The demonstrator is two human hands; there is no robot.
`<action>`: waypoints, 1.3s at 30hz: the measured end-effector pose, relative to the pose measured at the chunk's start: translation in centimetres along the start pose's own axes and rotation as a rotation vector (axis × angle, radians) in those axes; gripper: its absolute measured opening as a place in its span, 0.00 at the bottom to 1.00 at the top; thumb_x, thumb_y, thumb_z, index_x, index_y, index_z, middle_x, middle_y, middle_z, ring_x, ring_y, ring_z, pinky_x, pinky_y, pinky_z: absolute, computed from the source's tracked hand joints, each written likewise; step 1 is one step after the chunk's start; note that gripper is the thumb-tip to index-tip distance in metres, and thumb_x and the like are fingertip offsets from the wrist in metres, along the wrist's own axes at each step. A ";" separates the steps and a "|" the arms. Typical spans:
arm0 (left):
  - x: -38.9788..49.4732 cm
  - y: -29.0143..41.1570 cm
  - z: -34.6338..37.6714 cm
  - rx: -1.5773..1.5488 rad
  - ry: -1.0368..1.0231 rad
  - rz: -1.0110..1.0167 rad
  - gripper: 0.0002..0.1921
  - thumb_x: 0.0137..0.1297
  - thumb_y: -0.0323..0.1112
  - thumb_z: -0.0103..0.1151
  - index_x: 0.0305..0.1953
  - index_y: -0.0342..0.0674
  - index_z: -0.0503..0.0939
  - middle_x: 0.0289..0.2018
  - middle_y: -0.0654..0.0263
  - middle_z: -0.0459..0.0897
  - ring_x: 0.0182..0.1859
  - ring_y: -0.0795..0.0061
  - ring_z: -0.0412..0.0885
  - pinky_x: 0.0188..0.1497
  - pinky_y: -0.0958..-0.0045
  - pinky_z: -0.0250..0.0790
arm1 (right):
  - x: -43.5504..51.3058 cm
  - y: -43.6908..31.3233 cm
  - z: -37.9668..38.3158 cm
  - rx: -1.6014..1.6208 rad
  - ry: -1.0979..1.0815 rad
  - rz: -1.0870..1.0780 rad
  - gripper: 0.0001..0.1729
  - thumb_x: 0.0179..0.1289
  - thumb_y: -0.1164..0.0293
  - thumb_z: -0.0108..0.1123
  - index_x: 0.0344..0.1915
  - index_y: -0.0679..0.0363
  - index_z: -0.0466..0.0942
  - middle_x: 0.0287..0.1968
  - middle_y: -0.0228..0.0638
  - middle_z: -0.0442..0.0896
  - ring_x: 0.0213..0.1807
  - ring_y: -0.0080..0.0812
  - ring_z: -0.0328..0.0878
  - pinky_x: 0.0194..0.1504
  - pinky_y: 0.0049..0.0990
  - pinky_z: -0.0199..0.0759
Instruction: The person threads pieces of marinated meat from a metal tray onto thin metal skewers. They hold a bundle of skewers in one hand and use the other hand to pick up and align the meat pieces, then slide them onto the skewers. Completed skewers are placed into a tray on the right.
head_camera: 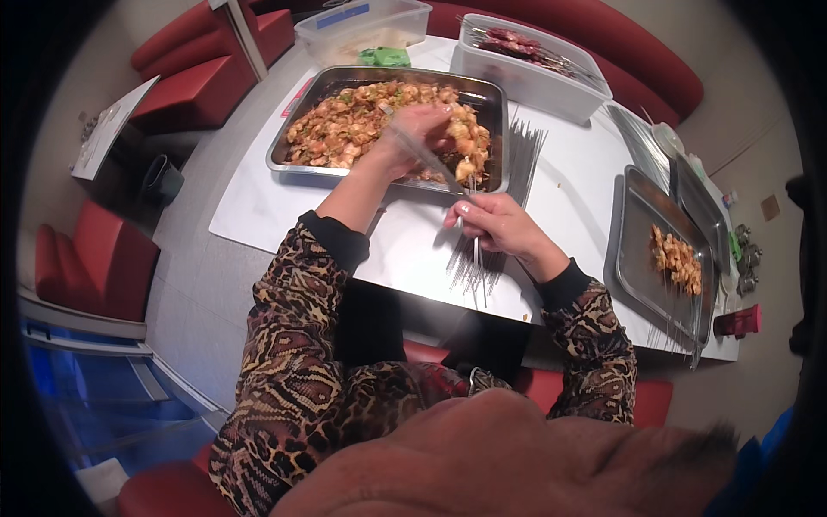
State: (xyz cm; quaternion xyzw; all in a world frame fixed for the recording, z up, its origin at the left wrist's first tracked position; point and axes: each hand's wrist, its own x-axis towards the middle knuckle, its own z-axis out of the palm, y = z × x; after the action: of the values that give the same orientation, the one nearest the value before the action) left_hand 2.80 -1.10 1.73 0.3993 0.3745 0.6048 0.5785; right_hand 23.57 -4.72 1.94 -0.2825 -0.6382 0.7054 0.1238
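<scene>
My right hand [497, 223] grips thin metal skewers at the front edge of a deep steel tray [349, 170]. One skewer carries seasoned meat chunks [466, 145] along its upper part. Another skewer [423, 155], blurred, slants up to the left across my left wrist. Over the tray, my left hand [420, 132] has its fingers curled beside the threaded chunks; whether it pinches a piece is hidden. Loose marinated meat pieces [342, 132] fill much of the tray. Beneath my right hand and along the tray's right side lies a bundle of bare metal skewers [526, 152].
A shallow steel tray [636, 258] at the right holds finished meat skewers [675, 258]. Behind stand a plastic tub [536, 84] of red meat skewers [510, 45], another clear tub [362, 32] and a green packet [384, 57]. The white table's front edge [413, 287] is close to my body.
</scene>
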 end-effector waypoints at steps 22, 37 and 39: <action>-0.6 2.3 -3.3 0.587 0.144 -0.020 0.11 0.63 0.37 0.54 0.31 0.34 0.77 0.24 0.63 0.80 0.24 0.78 0.79 0.26 0.82 0.69 | 0.4 0.2 -0.3 0.102 0.184 -0.149 0.16 0.70 0.65 0.45 0.37 0.68 0.73 0.18 0.23 0.67 0.14 0.16 0.68 0.13 0.13 0.58; -0.6 4.0 -8.2 1.694 0.414 -0.136 0.09 0.53 0.34 0.56 0.30 0.35 0.82 0.33 0.51 0.83 0.38 0.57 0.82 0.42 0.59 0.72 | 0.4 1.1 -0.2 0.058 0.291 -0.222 0.17 0.66 0.68 0.48 0.51 0.64 0.73 0.16 0.20 0.64 0.12 0.13 0.56 0.14 0.16 0.50; -1.3 3.5 -7.6 1.592 0.486 0.050 0.11 0.54 0.36 0.57 0.32 0.34 0.82 0.33 0.52 0.83 0.37 0.56 0.81 0.42 0.59 0.72 | 0.6 1.4 -0.2 0.048 0.312 -0.255 0.17 0.66 0.68 0.49 0.52 0.64 0.72 0.16 0.19 0.64 0.13 0.12 0.57 0.14 0.16 0.50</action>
State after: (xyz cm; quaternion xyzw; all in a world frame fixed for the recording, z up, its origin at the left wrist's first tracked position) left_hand -5.54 -2.49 1.88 0.5554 0.7957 0.2412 0.0127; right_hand 23.47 -4.51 0.40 -0.3020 -0.6249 0.6468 0.3161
